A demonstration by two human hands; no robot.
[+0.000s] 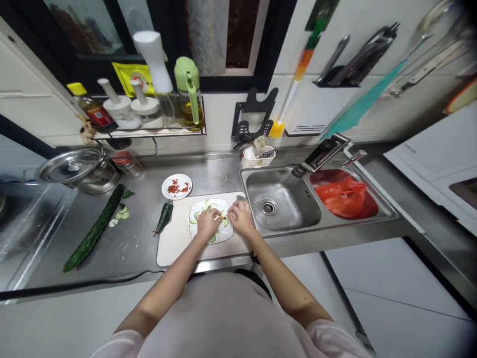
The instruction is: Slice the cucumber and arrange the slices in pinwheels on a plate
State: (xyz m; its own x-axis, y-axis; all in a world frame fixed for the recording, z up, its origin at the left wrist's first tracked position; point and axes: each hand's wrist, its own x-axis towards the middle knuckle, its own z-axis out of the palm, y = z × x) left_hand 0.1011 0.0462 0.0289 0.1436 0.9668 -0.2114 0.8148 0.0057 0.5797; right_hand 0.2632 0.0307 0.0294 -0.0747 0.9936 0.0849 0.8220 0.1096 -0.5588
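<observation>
Both my hands are over a white plate point(194, 229) that lies on a pale cutting board point(173, 241). Cucumber slices point(225, 222) are spread on the plate, a few with small red bits on them. My left hand point(208, 222) is closed at the plate's middle, fingertips pinched together. At the plate's right edge my right hand point(241, 218) is also pinched, close to a slice. What either pinch holds is too small to make out. Behind the board stands a small white dish point(167, 185) with chopped red pieces point(173, 189).
A dark green cucumber piece point(164, 219) rests on the board's left edge. Further left are a long cucumber point(95, 231), loose slices point(122, 214) and a lidded pot point(87, 171). On the right is a sink point(286, 199) with a red bag point(345, 196) in its second basin.
</observation>
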